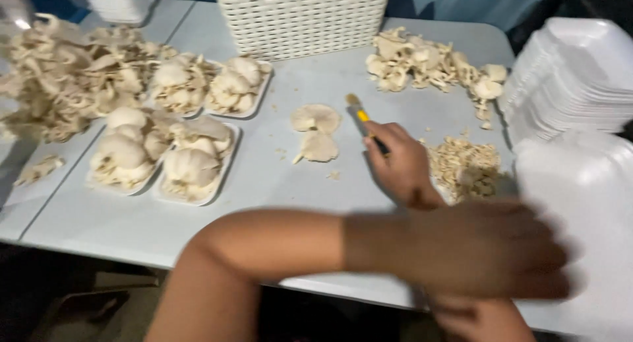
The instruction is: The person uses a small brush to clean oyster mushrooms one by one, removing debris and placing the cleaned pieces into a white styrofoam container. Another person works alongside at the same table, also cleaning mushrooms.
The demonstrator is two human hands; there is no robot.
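R hand (399, 160) grips utility knife (361, 116); L hand (488, 249) blurred, reaching right to foam trays (580, 184), grip unclear. Keep blade down.

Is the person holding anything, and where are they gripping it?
The right hand grips a yellow-and-black utility knife by its handle. The blurred left hand: cannot tell.

view: head cam, just the one, nothing shared
facing: down and forward over the grey table (277, 190)
range: close, basket (300, 19) at far edge
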